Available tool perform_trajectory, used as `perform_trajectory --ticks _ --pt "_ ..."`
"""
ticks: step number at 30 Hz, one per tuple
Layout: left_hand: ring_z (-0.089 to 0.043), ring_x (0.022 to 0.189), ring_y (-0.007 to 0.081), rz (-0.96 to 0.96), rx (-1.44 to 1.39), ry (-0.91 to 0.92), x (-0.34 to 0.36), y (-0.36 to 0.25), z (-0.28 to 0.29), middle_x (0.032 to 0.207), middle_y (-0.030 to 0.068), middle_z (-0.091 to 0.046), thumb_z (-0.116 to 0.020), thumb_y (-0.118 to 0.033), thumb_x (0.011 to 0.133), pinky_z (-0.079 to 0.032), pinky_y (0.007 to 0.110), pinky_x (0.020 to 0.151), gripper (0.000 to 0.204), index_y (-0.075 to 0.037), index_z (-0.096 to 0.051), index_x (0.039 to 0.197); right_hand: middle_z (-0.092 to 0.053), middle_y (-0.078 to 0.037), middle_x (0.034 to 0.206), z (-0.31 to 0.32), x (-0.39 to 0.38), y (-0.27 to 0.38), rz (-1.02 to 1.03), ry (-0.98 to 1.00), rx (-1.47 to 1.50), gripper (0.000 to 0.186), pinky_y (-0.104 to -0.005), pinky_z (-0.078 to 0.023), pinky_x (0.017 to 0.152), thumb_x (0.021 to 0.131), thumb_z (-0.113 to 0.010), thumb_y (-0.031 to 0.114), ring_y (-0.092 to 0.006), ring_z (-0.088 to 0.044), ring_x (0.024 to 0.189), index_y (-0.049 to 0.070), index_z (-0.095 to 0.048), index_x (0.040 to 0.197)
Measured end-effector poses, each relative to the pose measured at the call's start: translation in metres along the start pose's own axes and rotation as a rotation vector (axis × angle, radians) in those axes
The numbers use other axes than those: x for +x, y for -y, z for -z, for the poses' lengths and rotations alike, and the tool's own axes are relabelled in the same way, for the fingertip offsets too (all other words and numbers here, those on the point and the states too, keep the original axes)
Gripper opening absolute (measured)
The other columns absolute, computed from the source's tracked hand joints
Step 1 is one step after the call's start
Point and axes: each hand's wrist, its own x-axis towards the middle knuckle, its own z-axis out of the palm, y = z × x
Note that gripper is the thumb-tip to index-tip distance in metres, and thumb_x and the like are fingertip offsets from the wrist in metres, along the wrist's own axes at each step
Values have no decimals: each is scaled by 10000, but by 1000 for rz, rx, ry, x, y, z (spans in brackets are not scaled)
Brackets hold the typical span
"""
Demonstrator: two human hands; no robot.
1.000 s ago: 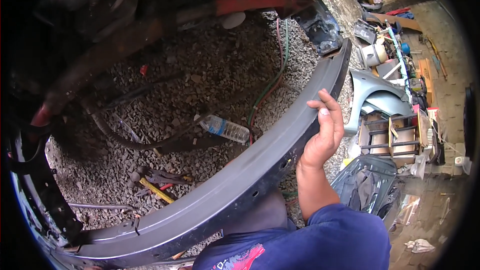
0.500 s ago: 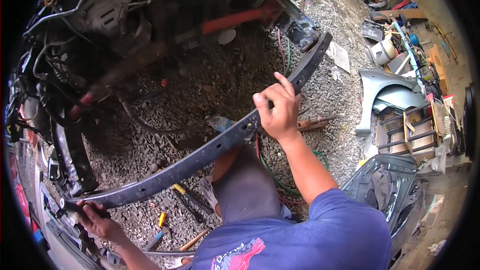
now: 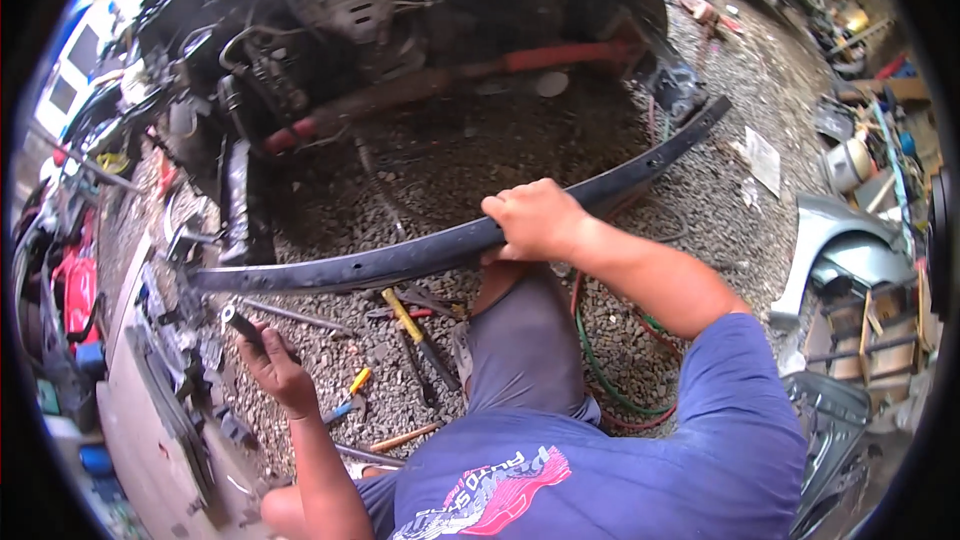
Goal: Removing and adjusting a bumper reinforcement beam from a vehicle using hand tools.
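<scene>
While the right hand [image 3: 540,222] wraps over the curved dark bar [image 3: 420,258] near its middle, knuckles up and fingers clamped round it, the right elbow bends outward and the forearm runs up and leftward to the bar. Left forearm rises steeply from the lower edge; left hand [image 3: 277,372] sits below the bar's left part, apart from it, fingers curled on a short dark tool [image 3: 240,322] with a round pale end tipped up and left. Finger detail there is partly hidden. Bar spans the middle of the view, in front of the vehicle's stripped front [image 3: 400,10], bowed toward the person, right end higher. Each bar end lies near a bracket; contact cannot be told. Shaded gravel shows between the bar and the red crossbeam [image 3: 545,57]; more gravel separates the bar's right end from the silver fender [image 3: 850,250]. Below the bar, a yellow-and-black handle [image 3: 402,315] lies just left of the person's knee, limiting room there; a green hose [image 3: 612,388] loops on the right. Writing: blue shirt [image 3: 660,445] carries slanted pale lettering over a pink shape; pale sheet [image 3: 763,160] on the gravel, print too small to read.
</scene>
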Motion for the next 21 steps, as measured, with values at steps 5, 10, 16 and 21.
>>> perform_trajectory --ticks 5,10,16,21 --pt "-450 675 43 41 61 -22 -20 -26 45 835 -40 -505 -558 -156 1122 -352 212 589 105 -92 -556 1205 -772 -180 905 44 23 -8 89 231 -23 613 -512 -598 844 823 -797 630 -393 -761 947 50 -718 1002" --pt "-464 677 49 53 51 -132 -35 -39 91 837 -34 -505 -551 -139 1121 -364 215 591 85 -92 -553 1192 -770 -176 911 37 15 -4 114 133 -32 620 -521 -581 820 827 -788 644 -402 -749 933 54 -700 992" --pt "-470 650 52 39 86 -132 -52 -47 106 801 -33 -507 -563 -137 1117 -385 221 581 76 -82 -566 1169 -749 -145 882 21 8 3 97 -22 -51 587 -499 -578 757 814 -818 612 -375 -747 884 72 -624 937" --pt "-463 657 52 54 25 -170 -54 -50 106 812 -28 -503 -557 -151 1120 -382 219 590 76 -86 -553 1160 -732 -124 848 10 1 4 155 -118 -73 561 -495 -576 731 800 -832 593 -357 -743 833 87 -631 935"
